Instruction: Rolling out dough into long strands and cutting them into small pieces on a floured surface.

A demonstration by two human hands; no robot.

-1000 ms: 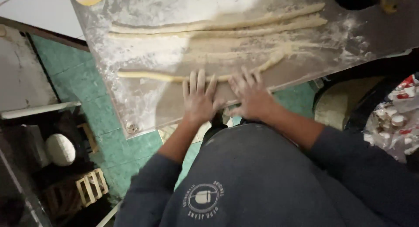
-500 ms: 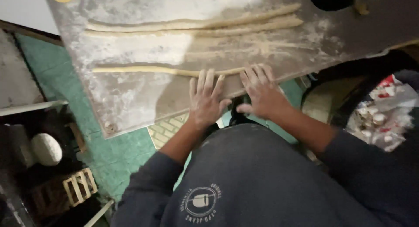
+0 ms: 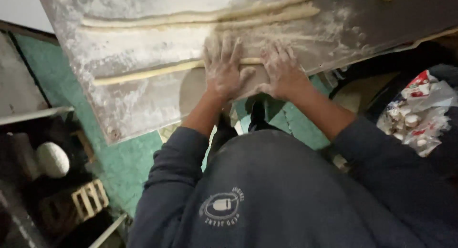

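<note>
A long thin rope of pale dough [image 3: 148, 73] lies across a floured metal worktop [image 3: 138, 105]. My left hand [image 3: 223, 69] and my right hand [image 3: 281, 71] rest flat on the rope's right part, fingers spread and dusted with flour, side by side near the worktop's front edge. Two more long dough ropes [image 3: 200, 18] lie parallel farther back on the worktop. My dark blue sleeves and sweatshirt fill the lower part of the view.
Green floor tiles [image 3: 119, 162] show below the worktop. A round pale lump [image 3: 51, 159] and a small wooden crate [image 3: 88, 200] sit in the dark space at lower left. A clear bag of small wrapped items [image 3: 415, 119] lies at right.
Both hands have slid forward over the dough rope, away from the worktop's front edge, with the rope now under the palms. The view has shifted slightly.
</note>
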